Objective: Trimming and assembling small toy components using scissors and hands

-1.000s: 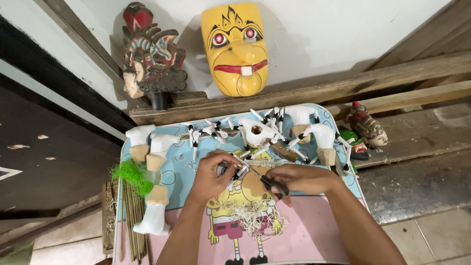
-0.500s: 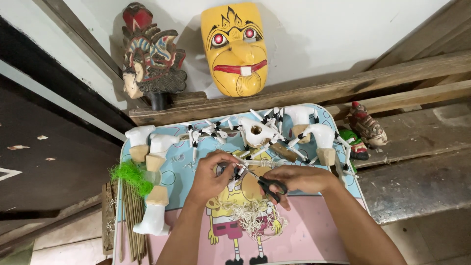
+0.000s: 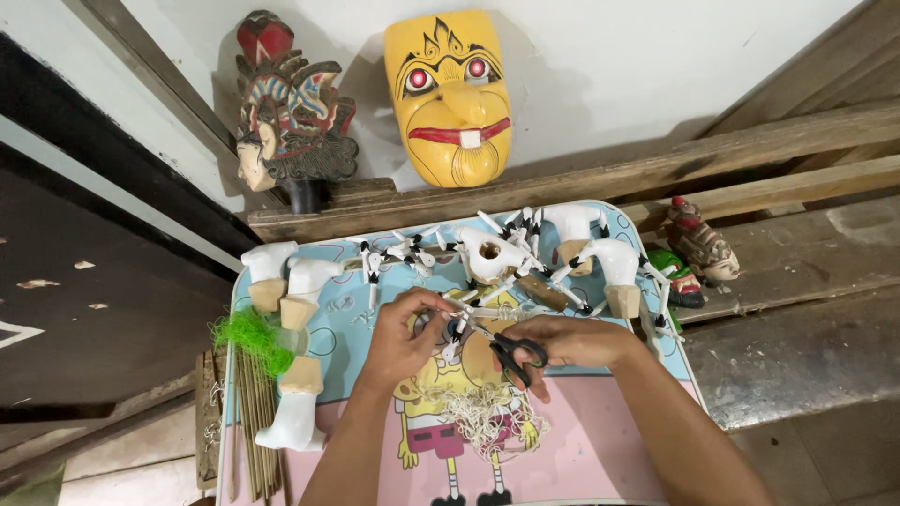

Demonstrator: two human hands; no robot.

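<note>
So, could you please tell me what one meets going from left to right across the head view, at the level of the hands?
Green tuft → left hand → black-handled scissors held by the right hand → small painted figure head on the wooden ledge.

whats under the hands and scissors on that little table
A loose pile of pale string scraps lies on the cartoon-printed tabletop just below the left hand and the right hand holding black-handled scissors. The tabletop directly beneath the palms is covered.

No packages, labels, signs or screens show (none anywhere).
</note>
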